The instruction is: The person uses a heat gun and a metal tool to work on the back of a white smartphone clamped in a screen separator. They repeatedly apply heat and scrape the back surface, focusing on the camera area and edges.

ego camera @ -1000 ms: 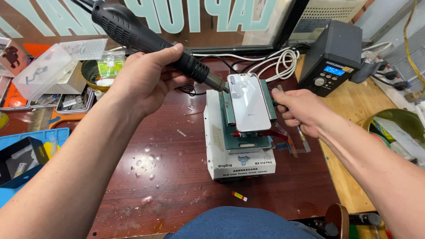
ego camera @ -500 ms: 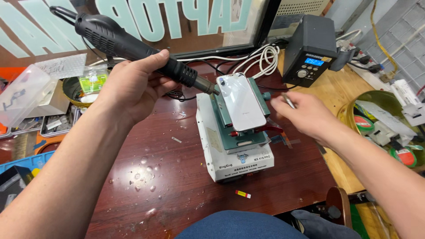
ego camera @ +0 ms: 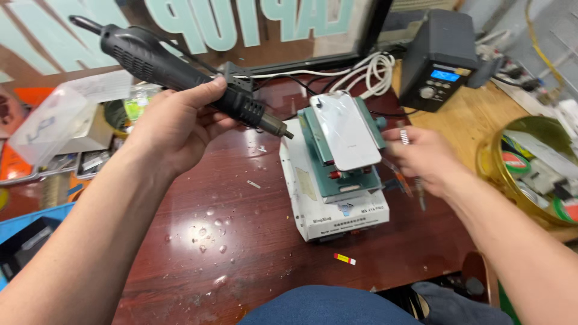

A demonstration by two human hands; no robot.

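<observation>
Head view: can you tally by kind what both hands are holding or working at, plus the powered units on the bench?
Black hot-air gun, held in the left hand: 1
White-backed phone, lying on the fixture: 1
Green-and-white clamp fixture: 1
Thin metal hand tool, in the blurred right hand: 1
Dark grey station box with a blue display: 1
Total: 5
</observation>
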